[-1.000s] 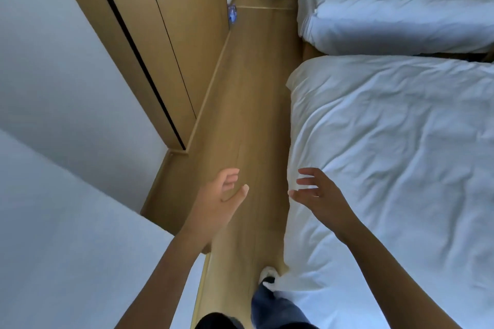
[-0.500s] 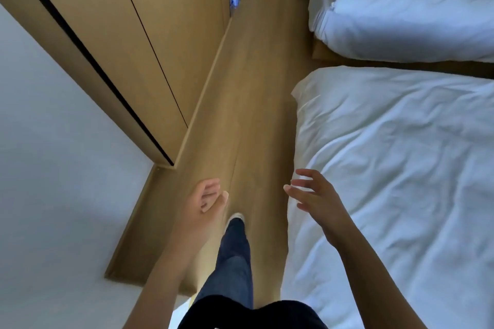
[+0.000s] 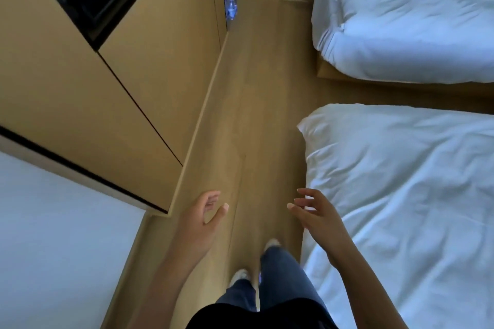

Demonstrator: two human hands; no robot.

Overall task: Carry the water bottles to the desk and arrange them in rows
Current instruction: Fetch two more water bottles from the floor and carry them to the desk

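I see my left hand (image 3: 199,219) and right hand (image 3: 319,215) held out with fingers loose and holding nothing, while the water bottles (image 3: 231,9) stand on the floor (image 3: 256,93) far ahead, against the wooden cabinet (image 3: 149,67) corner.

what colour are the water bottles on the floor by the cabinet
Clear with a blue tint, water bottles, seen in the head view, small and far off.

Blue-tinted water bottles (image 3: 231,10), white bedding (image 3: 406,173), tan floor (image 3: 256,115).

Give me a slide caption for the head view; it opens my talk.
Empty-handed, left hand and right hand open, a person walks toward water bottles on the floor.
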